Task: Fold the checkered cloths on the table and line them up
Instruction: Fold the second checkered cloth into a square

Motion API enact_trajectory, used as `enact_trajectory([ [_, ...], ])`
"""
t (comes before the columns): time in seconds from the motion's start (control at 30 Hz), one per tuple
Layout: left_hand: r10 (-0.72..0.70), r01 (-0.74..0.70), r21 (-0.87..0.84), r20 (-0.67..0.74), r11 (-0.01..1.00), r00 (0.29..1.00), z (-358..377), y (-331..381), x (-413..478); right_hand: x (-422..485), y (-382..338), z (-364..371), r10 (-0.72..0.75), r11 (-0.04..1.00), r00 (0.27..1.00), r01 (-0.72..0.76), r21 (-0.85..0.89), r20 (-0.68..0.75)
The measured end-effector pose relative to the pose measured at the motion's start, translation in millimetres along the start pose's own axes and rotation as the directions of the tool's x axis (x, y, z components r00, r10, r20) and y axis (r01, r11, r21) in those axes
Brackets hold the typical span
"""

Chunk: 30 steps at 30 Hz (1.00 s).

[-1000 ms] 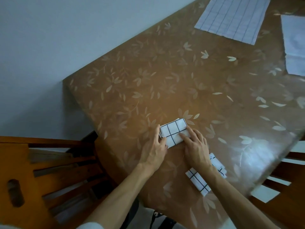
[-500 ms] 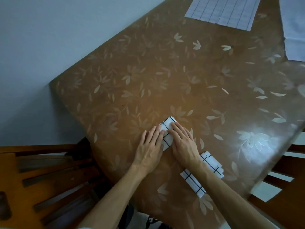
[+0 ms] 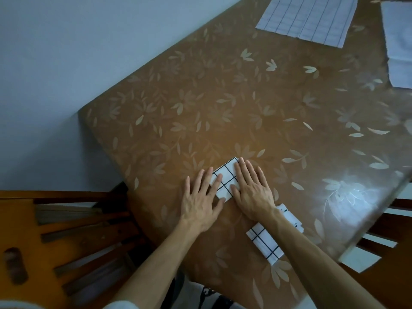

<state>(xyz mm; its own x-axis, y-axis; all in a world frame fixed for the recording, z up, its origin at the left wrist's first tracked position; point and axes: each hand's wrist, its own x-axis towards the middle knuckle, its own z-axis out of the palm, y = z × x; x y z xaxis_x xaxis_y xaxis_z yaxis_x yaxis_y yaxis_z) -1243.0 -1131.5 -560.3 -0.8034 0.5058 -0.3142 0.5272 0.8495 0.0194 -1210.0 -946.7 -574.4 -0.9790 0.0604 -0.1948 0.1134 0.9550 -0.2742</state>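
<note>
Grip, left hand [image 3: 201,205]: fingers spread flat, palm down, fingertips pressing the left part of the small folded cloth; clamped on nothing.
Grip, right hand [image 3: 252,192]: fingers also spread and flat, lying over the right part of the same cloth; nothing clasped.
Desk [image 3: 223,112]: brown top with a pale leaf pattern, its corner pointing towards the wall on the left.
Chair [image 3: 66,237]: orange-brown wood with slats, at the lower left beside the desk.
Unfolded cloth, far [image 3: 305,16]: lying flat at the top edge of the view, thin lines across it.
Second flat cloth [image 3: 399,41]: pale, at the upper right, cut off by the frame.
Folded cloth near the wrist [image 3: 265,244]: white with a black grid, lying partly under the right forearm, close to the desk's near edge.
Small folded cloth [image 3: 225,180]: white with black grid lines, lying between and under both hands, near the desk's front.
</note>
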Motion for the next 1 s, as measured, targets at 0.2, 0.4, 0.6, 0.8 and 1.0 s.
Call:
enact_trajectory([
  [0.2,-0.107,0.115,-0.13,0.066,0.985,0.992,-25,-2,-22,4,-15,-34,0.046,0.998,0.99,-0.039,-0.054,0.137],
  [0.4,-0.135,0.148,-0.263,0.065,0.953,0.989,-64,-36,-58,-15,-32,-74,0.04,0.998,0.986,-0.049,0.051,0.164],
  [0.6,-0.203,0.198,-0.33,0.02,0.923,0.979,-79,-63,-109,-64,-61,-87,0.053,0.992,0.982,-0.073,0.107,0.183],
  [0.8,-0.188,0.184,-0.354,0.025,0.917,0.982,-72,-59,-145,-84,-83,-94,0.036,0.987,0.977,-0.068,0.147,0.208],
  [1.0,-0.142,0.148,-0.327,0.041,0.933,0.989,-75,-37,-158,-116,-86,-98,0.025,0.98,0.982,-0.061,0.191,0.186],
])
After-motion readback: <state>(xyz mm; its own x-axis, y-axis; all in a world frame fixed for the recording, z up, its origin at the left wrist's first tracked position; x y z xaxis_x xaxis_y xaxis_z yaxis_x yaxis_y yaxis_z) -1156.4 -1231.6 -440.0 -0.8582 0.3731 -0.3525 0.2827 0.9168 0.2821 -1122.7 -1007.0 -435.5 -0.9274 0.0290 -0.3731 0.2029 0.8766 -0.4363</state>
